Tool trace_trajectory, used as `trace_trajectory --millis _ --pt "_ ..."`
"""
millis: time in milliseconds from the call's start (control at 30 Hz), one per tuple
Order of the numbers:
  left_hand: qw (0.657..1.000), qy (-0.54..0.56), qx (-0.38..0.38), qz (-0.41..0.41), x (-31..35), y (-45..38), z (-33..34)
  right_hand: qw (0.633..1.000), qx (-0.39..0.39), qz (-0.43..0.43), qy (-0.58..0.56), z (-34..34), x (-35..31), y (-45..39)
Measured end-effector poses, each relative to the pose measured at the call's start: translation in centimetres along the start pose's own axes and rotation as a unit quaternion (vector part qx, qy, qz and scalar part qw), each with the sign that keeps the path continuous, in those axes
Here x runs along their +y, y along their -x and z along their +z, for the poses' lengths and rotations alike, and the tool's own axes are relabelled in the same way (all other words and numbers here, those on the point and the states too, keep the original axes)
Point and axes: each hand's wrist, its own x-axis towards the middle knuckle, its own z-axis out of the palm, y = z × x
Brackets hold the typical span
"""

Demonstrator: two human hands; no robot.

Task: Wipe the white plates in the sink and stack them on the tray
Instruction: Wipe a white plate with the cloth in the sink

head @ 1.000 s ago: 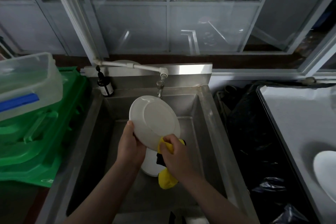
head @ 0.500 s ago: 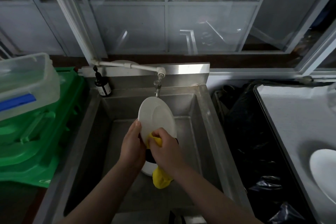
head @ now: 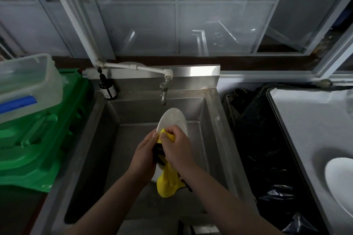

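Observation:
Over the steel sink (head: 215,139) I hold a white plate (head: 172,120) nearly on edge, under the tap. My left hand (head: 144,155) grips its lower left rim from behind. My right hand (head: 176,149) clutches a yellow cloth (head: 168,183) and presses it on the plate's face; the cloth's tail hangs below my wrist. A sliver of another white plate (head: 154,176) shows in the sink beneath my hands, mostly hidden. On the grey tray (head: 305,129) at the right lies a white plate (head: 340,181), cut off by the frame edge.
A tap (head: 163,92) hangs over the back of the sink, with a dark bottle (head: 108,87) on the rim's back left corner. Green crates (head: 38,139) with a clear plastic box (head: 24,82) stand to the left. A black bin bag (head: 257,149) fills the gap between sink and tray.
The plate has turned from facing me to nearly edge-on. My right hand has slid the cloth up and left along the plate, closer to my left hand's fingers.

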Motion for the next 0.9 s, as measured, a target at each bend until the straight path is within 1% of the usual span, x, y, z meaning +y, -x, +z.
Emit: trace_trajectory --millis 67,133,300,400,533,633,700,900 --pt "1.0 0.01 0.003 -0.004 -0.2 0.1 0.3 0.999 -0.006 0.024 -0.024 -0.5 0.1 -0.3" --pt "1.0 0.004 0.013 -0.006 -0.6 0.3 0.5 0.998 -0.029 0.041 -0.035 -1.0 0.3 -0.3" --pt "0.999 -0.008 0.047 -0.002 -1.5 0.4 0.8 0.995 -0.063 0.053 -0.053 -2.1 1.3 -0.3" --pt "0.997 -0.008 0.076 0.007 -1.6 -0.1 0.6 0.994 -0.06 0.061 -0.064 -2.7 2.0 -0.1" --pt "0.993 -0.011 0.118 0.01 -1.7 -0.8 0.0 0.992 -0.029 0.088 -0.082 -3.9 3.6 -0.1" --pt "0.988 0.001 0.152 0.006 -1.6 -1.1 -0.4 0.984 0.014 0.135 -0.114 -5.2 5.1 -0.5" --pt "0.985 0.009 0.173 0.002 -1.7 -1.2 -0.9 0.98 0.043 0.15 -0.125 -6.2 6.0 -0.7" --pt "0.977 0.054 0.207 0.003 -1.6 -1.1 -1.7 0.964 0.13 0.194 -0.128 -9.5 9.1 -1.8"
